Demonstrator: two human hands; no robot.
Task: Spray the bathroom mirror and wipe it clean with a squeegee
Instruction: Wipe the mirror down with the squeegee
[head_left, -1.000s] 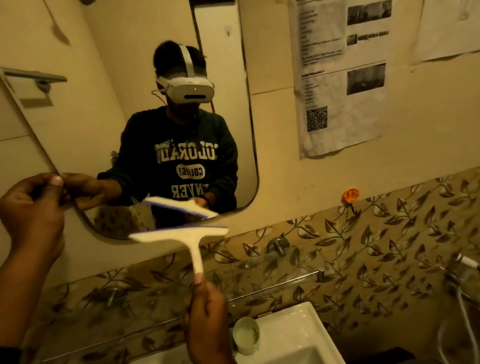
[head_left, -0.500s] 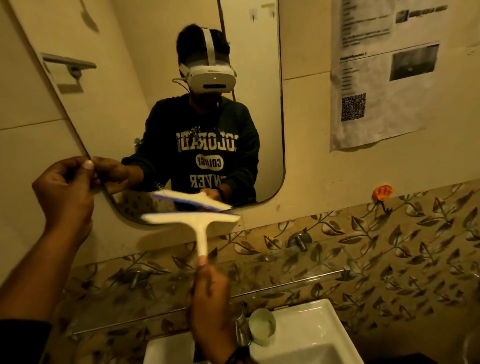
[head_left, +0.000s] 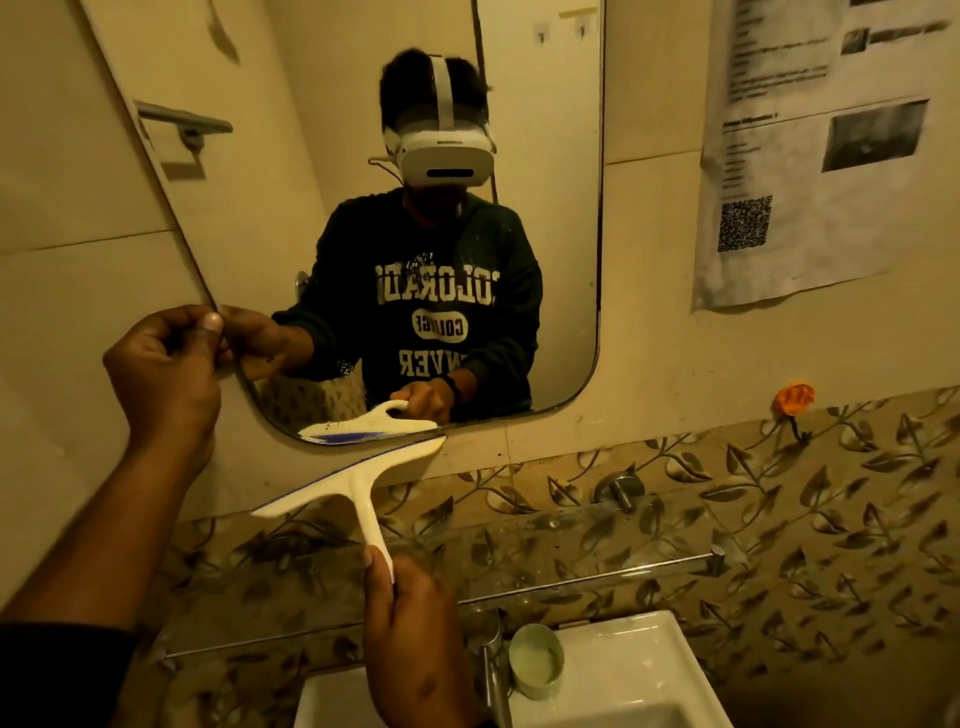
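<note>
The bathroom mirror (head_left: 291, 218) hangs on the beige wall and reflects a person in a headset and dark sweatshirt. My right hand (head_left: 415, 639) grips the end of the handle of a white squeegee (head_left: 358, 488). Its blade is tilted, with the right tip up near the mirror's lower edge, below the glass. My left hand (head_left: 166, 374) is at the mirror's lower left edge, with thumb and fingers pinched together at the rim. I cannot tell what it pinches. No spray bottle is in view.
A white sink (head_left: 639, 680) sits below, with a chrome tap (head_left: 491, 660) and a small green cup (head_left: 537, 660) on its rim. A glass shelf with a metal rail (head_left: 597, 574) runs under the mirror. Printed papers (head_left: 810, 156) hang at right, above an orange hook (head_left: 792, 397).
The squeegee has dropped off the mirror's lower edge and tilted, right tip up. The view has shifted left, so the mirror sits further right. My left hand stays at the mirror's rim.
</note>
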